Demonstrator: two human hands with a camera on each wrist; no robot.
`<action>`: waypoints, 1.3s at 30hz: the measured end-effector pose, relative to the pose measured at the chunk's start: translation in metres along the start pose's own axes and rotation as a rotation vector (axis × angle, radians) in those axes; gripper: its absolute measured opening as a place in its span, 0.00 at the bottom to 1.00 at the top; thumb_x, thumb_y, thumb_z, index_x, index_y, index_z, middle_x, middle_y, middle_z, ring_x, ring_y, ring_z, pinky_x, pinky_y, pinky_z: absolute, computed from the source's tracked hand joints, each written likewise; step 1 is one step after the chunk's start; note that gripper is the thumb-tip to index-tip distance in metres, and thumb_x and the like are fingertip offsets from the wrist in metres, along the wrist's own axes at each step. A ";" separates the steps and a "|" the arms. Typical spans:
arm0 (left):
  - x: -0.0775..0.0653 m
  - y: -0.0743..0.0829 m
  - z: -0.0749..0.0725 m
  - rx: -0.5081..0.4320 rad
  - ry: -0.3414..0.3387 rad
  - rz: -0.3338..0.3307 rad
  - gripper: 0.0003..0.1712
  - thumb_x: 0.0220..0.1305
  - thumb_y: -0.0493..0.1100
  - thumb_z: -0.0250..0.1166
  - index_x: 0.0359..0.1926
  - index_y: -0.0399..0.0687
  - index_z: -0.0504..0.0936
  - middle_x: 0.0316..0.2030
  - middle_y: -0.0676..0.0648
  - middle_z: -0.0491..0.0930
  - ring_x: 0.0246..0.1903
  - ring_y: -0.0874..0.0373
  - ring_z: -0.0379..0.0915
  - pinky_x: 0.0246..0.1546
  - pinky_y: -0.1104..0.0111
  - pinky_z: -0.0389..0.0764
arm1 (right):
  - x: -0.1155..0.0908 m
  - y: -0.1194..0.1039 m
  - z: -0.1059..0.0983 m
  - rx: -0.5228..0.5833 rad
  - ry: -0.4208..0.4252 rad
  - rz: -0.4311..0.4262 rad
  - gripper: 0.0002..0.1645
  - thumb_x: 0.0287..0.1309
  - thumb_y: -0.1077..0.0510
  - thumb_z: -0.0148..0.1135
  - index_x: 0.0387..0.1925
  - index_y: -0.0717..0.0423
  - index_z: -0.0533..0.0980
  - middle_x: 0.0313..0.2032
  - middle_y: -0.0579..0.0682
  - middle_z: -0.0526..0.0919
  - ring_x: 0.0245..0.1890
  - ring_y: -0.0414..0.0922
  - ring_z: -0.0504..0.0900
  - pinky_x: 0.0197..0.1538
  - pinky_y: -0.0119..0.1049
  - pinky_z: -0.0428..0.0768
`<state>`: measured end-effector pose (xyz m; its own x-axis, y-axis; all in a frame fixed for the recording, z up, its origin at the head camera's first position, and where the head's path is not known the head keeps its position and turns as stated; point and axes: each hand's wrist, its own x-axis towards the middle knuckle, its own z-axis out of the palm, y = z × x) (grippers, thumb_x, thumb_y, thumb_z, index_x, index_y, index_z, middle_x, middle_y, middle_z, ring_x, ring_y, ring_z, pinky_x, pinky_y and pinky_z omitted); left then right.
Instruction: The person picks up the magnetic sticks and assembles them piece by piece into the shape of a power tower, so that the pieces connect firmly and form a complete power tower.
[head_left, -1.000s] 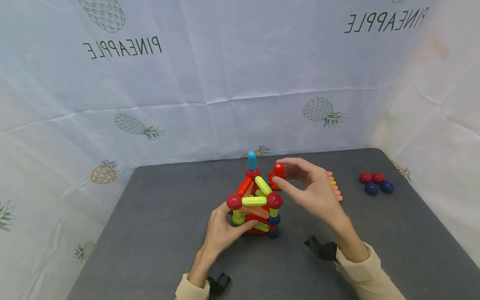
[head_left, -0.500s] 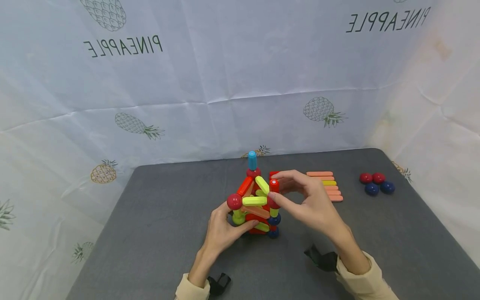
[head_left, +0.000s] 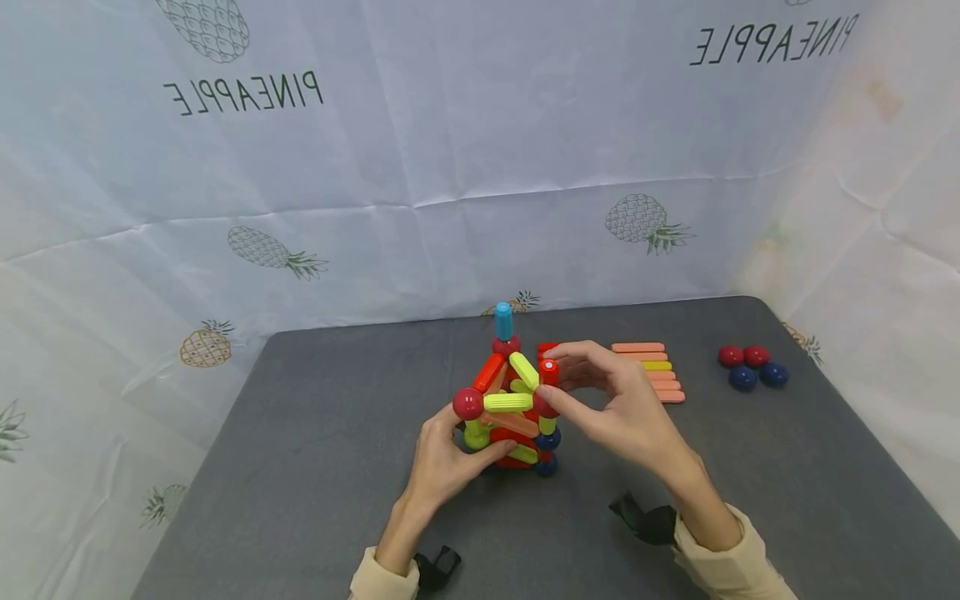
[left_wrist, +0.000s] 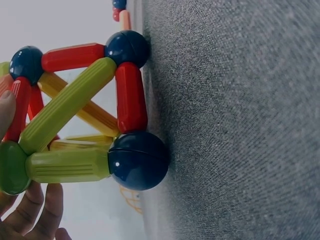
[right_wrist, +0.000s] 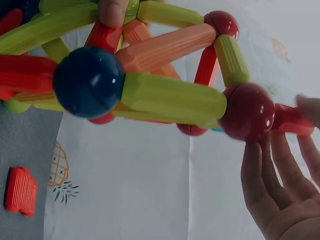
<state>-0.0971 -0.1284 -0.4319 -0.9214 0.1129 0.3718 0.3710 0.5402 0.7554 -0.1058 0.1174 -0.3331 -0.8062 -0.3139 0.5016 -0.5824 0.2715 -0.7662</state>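
A tower of magnetic sticks and balls (head_left: 510, 403) stands on the dark table in the head view. My left hand (head_left: 442, 467) grips its near left side; in the left wrist view its fingers curl by the green ball (left_wrist: 14, 169). The thumb and fingers of my right hand (head_left: 626, 408) pinch a short red magnetic stick (head_left: 550, 372), upright on the right-hand dark red ball (head_left: 547, 406). In the right wrist view the red stick meets the dark red ball (right_wrist: 248, 111). A blue stick (head_left: 504, 321) rises from the tower's back ball (head_left: 506, 346).
Behind my right hand lies a row of salmon and yellow sticks (head_left: 657, 366). A red stick (head_left: 550, 345) shows partly past the fingers. Red balls (head_left: 732, 356) and blue balls (head_left: 743, 377) sit far right. A pineapple-print cloth (head_left: 450, 125) hangs behind the table (head_left: 337, 433).
My right hand has brought the red stick down and left onto the right-hand ball of the tower, uncovering the salmon stick row. In the last half second it stays there. My left hand holds still.
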 end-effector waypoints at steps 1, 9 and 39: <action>0.000 0.000 0.000 -0.002 0.000 0.002 0.32 0.48 0.51 0.83 0.55 0.57 0.82 0.50 0.56 0.87 0.46 0.63 0.84 0.49 0.65 0.85 | 0.000 0.002 -0.001 0.003 0.004 -0.001 0.21 0.59 0.67 0.71 0.54 0.55 0.79 0.43 0.49 0.87 0.40 0.34 0.86 0.48 0.30 0.86; -0.001 -0.001 0.001 0.000 0.009 0.019 0.31 0.49 0.53 0.83 0.54 0.57 0.82 0.48 0.55 0.88 0.45 0.63 0.84 0.47 0.66 0.85 | 0.016 0.048 -0.003 -0.041 0.141 0.087 0.14 0.70 0.63 0.60 0.54 0.59 0.81 0.44 0.56 0.88 0.41 0.34 0.85 0.46 0.27 0.83; -0.006 0.006 -0.017 -0.294 -0.289 -0.097 0.67 0.53 0.49 0.79 0.82 0.50 0.43 0.24 0.46 0.86 0.22 0.66 0.80 0.30 0.67 0.85 | 0.019 0.147 0.029 -0.484 -0.317 0.309 0.08 0.57 0.67 0.70 0.26 0.63 0.78 0.21 0.50 0.71 0.25 0.44 0.67 0.30 0.35 0.70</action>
<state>-0.0876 -0.1398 -0.4208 -0.9328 0.3248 0.1560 0.2591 0.3038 0.9168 -0.2041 0.1248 -0.4480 -0.9171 -0.3888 0.0880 -0.3698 0.7474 -0.5519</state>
